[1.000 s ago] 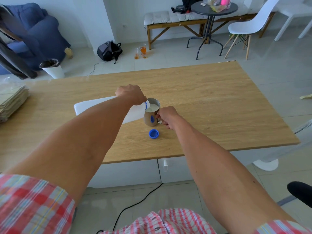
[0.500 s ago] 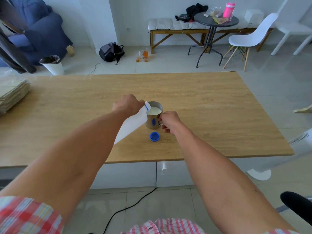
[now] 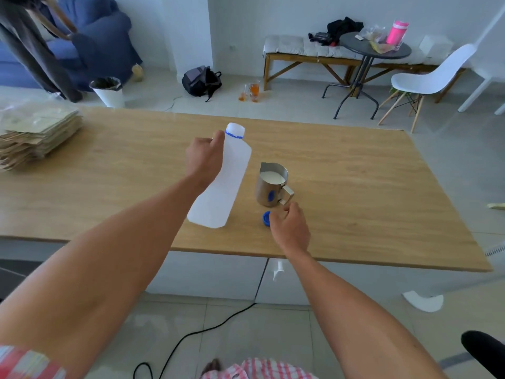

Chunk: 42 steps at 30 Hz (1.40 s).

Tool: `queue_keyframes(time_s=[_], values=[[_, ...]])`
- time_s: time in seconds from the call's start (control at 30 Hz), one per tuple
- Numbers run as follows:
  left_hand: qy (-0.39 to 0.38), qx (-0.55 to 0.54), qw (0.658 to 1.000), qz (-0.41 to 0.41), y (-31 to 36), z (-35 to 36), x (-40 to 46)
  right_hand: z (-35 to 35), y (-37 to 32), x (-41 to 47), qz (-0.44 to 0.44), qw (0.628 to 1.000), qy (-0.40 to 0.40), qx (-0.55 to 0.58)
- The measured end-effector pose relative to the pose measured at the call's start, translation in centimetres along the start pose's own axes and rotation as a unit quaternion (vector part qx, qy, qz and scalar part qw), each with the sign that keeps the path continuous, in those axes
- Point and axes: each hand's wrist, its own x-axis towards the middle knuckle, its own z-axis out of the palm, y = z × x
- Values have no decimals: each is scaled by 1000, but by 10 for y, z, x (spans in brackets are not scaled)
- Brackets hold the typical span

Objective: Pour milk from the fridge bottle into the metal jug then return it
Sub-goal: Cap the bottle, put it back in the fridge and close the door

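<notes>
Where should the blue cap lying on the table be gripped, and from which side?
Likely by its rim, pinched across between thumb and fingertips from above. The blue cap is small and low on the wooden table, and the metal jug stands close behind it. The right hand is already at it; the left hand holds the milk bottle.

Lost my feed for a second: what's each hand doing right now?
Left hand: closed around the milk bottle, uncapped.
Right hand: at the blue cap; grip cannot be told.
</notes>
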Motion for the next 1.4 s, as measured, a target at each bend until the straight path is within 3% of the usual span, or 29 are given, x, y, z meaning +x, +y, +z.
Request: queue_keyframes(time_s=[0.13, 0.37, 0.47, 0.57, 0.73, 0.83, 1.03, 1.4], values=[[9, -108, 994, 8, -18, 2, -10, 11, 2, -4, -1, 994, -83, -70], [17, -138, 990, 15, -39, 13, -26, 19, 4, 1, -11, 992, -106, -72], [27, -159, 987, 8, -45, 13, -27, 17, 5, -3, -22, 996, -88, -18], [33, -168, 985, 4, -48, 13, -31, 7, -5, -8, -39, 991, -59, 110], [44, -164, 985, -9, -47, 15, -38, -38, -58, 3, -160, 968, 22, 194], [41, -155, 987, -11, -47, 14, -38, -63, -93, 21, -230, 959, 25, 162], [42, -146, 988, -16, -45, 14, -38, -89, -148, 41, -348, 935, -52, 44], [18, -124, 992, 27, -48, 10, -36, -114, -214, 46, -400, 888, -201, -108]])
